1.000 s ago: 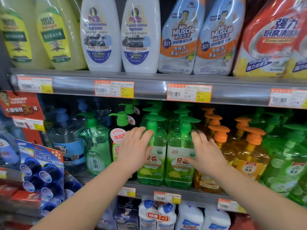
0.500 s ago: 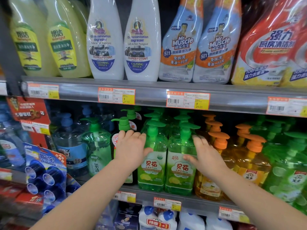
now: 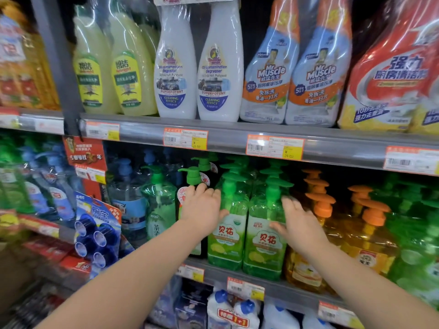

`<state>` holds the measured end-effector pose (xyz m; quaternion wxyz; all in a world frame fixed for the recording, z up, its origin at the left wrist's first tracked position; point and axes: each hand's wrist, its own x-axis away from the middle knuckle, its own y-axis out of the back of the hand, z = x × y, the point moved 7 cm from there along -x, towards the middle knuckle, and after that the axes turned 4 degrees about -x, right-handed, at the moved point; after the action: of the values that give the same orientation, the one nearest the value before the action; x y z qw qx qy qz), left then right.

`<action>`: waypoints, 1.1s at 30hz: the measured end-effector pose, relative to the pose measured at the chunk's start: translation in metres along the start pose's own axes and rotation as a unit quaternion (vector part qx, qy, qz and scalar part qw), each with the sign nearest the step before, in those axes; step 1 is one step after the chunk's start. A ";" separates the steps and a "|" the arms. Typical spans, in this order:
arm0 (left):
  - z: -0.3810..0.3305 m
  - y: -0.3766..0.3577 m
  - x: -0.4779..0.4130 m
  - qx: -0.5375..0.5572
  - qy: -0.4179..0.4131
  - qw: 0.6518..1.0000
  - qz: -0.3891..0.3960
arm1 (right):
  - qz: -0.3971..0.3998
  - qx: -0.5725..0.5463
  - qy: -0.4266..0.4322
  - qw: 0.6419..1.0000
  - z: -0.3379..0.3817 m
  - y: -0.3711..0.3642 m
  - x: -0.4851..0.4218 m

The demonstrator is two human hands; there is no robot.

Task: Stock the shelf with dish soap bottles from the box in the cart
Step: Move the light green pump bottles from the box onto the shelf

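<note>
At far left we see a blue blister pack (image 3: pixel 95 236) hanging before the shelf (image 3: pixel 216 276), with a red sign (image 3: pixel 84 155) above it. Next stand a clear blue pump bottle (image 3: pixel 128 210) and a pale green pump bottle (image 3: pixel 159 210), then a dark bottle (image 3: pixel 193 178) with a green pump. Our left hand (image 3: pixel 202 210) squeezes in beside that dark bottle. Its fingers are pressed together and fairly straight against the left side of the two green dish soap bottles (image 3: pixel 226 241), and its thumb lies on the front. The pair stands upright at the shelf's near edge, touching side by side, with more green pumps behind. Our right hand (image 3: pixel 299 225), fingers a little spread and blurred, presses the pair's right side, thumb on the label. Just beside it crowd the orange pump bottles (image 3: pixel 370 238), then more green bottles (image 3: pixel 419 248) at far right. The upper shelf (image 3: pixel 142 134) hangs close over the pumps.
</note>
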<state>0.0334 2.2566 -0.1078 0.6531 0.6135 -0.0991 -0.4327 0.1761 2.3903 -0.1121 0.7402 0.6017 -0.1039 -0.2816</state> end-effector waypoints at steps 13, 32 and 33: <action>0.085 -0.018 0.033 0.259 0.161 0.952 -0.026 | -0.137 -0.012 0.153 0.979 0.028 0.004 0.029; 0.108 -0.035 -0.006 0.241 0.011 0.967 0.083 | -0.009 0.151 -0.024 0.988 0.097 -0.023 -0.026; 0.108 -0.036 -0.007 0.249 0.007 0.965 0.080 | -0.011 0.155 -0.030 0.987 0.098 -0.023 -0.026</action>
<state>-0.0583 2.1884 -0.1126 0.5130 0.7496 -0.2483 -0.3365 0.0994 2.3203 -0.1043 0.6316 0.7014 -0.1620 -0.2878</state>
